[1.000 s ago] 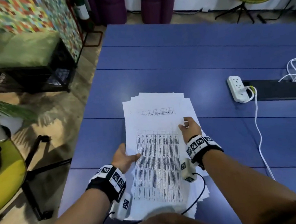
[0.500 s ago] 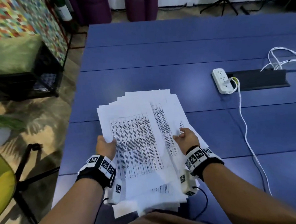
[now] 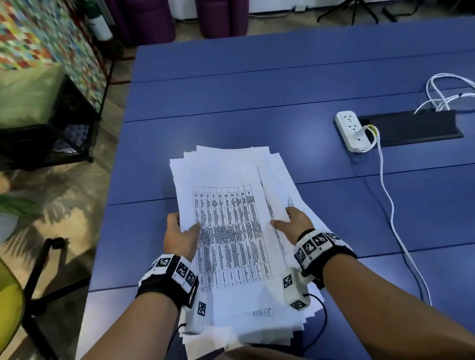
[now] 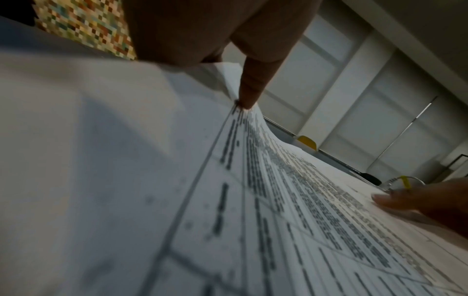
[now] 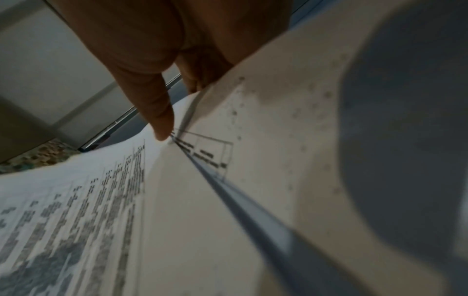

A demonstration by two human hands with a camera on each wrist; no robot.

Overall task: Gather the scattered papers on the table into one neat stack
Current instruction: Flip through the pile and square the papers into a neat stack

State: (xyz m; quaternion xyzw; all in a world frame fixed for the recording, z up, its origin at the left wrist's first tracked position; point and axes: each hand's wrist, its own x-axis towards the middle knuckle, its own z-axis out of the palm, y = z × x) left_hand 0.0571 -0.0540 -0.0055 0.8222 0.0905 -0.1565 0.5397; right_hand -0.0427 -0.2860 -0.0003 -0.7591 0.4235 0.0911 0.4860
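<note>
1. Table [image 3: 253,91]: blue top; the papers [image 3: 231,235] are bunched at its near edge, seemingly lifted at the near side, edges fanned and uneven.
2. Step in hand, as judged: squaring of the gathered pile; scatter already collected.
3. Left hand [image 3: 178,235]: left edge is pinched, thumb on top.
4. Right hand [image 3: 293,222]: right edge is pinched; under-fingers are hidden.
5. Next: edges to be tapped flush on the table, grip loosened slightly.

Uneven white papers [image 3: 228,235], printed table uppermost, edges fanned, over the blue table's [image 3: 280,75] near edge
</note>
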